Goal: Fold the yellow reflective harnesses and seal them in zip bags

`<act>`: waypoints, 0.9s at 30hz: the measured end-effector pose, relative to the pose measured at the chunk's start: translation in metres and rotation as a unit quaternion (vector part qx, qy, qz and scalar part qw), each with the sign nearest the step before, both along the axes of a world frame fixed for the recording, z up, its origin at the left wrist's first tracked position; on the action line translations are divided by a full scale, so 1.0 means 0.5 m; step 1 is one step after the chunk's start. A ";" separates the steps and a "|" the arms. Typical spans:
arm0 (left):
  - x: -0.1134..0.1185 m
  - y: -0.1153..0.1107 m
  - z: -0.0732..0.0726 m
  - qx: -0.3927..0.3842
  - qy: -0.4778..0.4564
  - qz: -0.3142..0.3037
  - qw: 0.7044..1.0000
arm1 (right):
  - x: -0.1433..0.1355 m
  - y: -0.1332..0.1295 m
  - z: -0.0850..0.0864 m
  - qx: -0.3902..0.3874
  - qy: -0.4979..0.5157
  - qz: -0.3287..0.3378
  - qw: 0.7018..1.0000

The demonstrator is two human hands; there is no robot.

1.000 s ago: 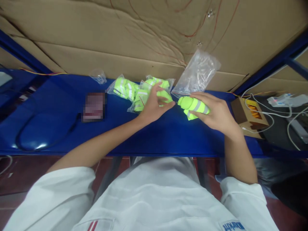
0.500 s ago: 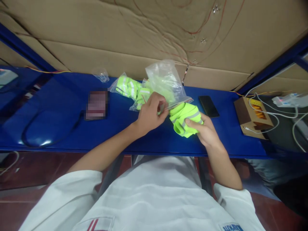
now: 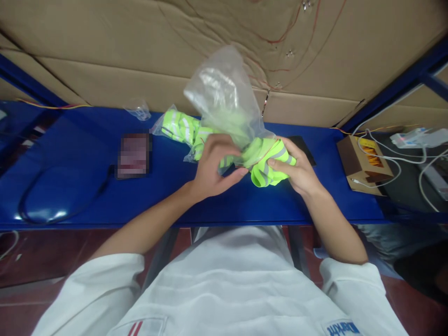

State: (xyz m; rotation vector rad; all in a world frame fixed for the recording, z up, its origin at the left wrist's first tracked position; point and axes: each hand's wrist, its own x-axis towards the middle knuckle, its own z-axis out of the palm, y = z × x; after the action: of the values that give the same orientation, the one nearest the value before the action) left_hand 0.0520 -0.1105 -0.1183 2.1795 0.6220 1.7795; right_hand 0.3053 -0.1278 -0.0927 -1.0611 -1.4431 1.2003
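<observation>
My right hand (image 3: 297, 170) is closed round a bunched neon yellow-green reflective vest (image 3: 273, 168) with grey stripes. The vest's left part lies inside the mouth of a clear plastic zip bag (image 3: 220, 88), which stands up behind it towards the cardboard. At the bag's mouth is my left hand (image 3: 217, 165), its thumb apart from its bent, slightly blurred fingers, with nothing clearly gripped between them. Behind that hand lie more neon vests (image 3: 180, 126) in clear bags, partly hidden by it.
On the blue table (image 3: 168, 205) a pixelated dark-edged item (image 3: 133, 155) and a black cable lie left. A crumpled clear plastic piece (image 3: 139, 111) is at the back. To the right are a black phone (image 3: 304, 147), partly covered, a cardboard box (image 3: 366, 163) and white cables. Cardboard (image 3: 122, 79) walls the back.
The vest has gone partly into the bag's mouth, and the bag has risen and shifted left. My left thumb and fingers have parted from their pinch at the bag's edge.
</observation>
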 end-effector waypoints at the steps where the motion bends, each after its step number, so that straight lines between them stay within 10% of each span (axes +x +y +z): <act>1: 0.000 0.005 -0.001 -0.049 -0.069 -0.014 0.996 | 0.002 0.005 0.003 0.018 -0.010 0.003 1.000; 8: 0.015 0.008 0.008 -0.410 -0.183 -0.254 0.856 | -0.033 0.017 0.003 0.108 -0.064 0.008 0.992; 16: 0.046 -0.003 -0.005 -0.532 -0.273 -0.253 0.761 | -0.084 0.008 -0.032 0.022 0.051 -0.096 0.994; 27: 0.037 -0.014 -0.002 -0.522 -0.224 -0.254 0.783 | -0.073 -0.002 -0.039 0.090 -0.037 -0.091 0.991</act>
State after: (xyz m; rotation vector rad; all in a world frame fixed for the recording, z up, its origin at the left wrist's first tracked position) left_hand 0.0704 -0.1175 -0.1195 0.9751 0.5965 1.1214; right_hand 0.2687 -0.1289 -0.1120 -1.0957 -1.4483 0.8924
